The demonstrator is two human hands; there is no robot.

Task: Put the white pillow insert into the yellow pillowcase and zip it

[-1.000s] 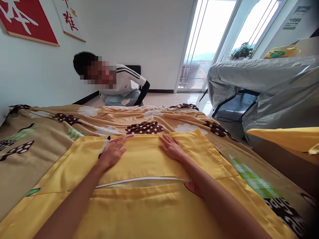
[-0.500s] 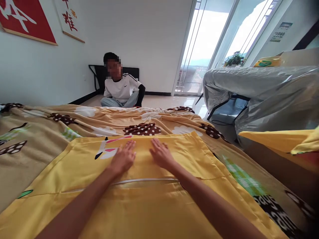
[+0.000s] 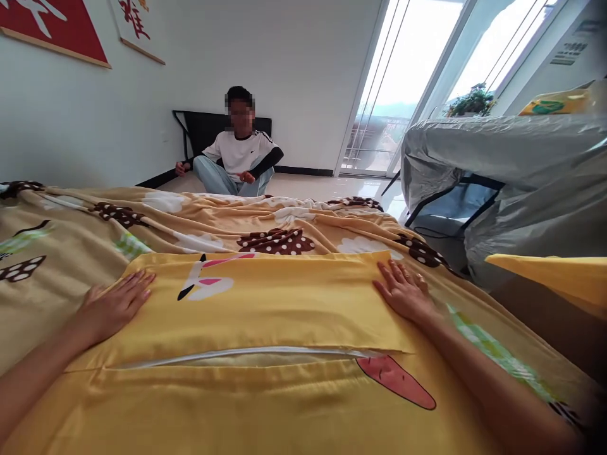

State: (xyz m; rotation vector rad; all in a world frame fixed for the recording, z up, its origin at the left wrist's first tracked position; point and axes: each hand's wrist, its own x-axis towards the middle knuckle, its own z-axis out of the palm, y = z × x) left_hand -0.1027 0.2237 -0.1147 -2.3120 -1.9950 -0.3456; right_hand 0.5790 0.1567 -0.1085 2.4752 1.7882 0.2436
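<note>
A yellow pillowcase (image 3: 284, 303) with a cartoon print lies flat on a tan patterned bedspread (image 3: 71, 246). A white zip opening (image 3: 246, 354) runs across its near part. My left hand (image 3: 114, 306) rests flat, fingers spread, on the pillowcase's far left corner. My right hand (image 3: 403, 294) lies flat with fingers apart on the far right corner. Neither hand holds anything.
A person in a white top (image 3: 239, 158) sits on the floor beyond the bed, by a black frame. At the right stands furniture under a grey cover (image 3: 512, 170), with more yellow fabric (image 3: 559, 278) in front of it. Glass doors (image 3: 403, 82) are behind.
Both hands slid apart from the pillowcase's middle to its far left and far right corners. The person on the floor sat upright.
</note>
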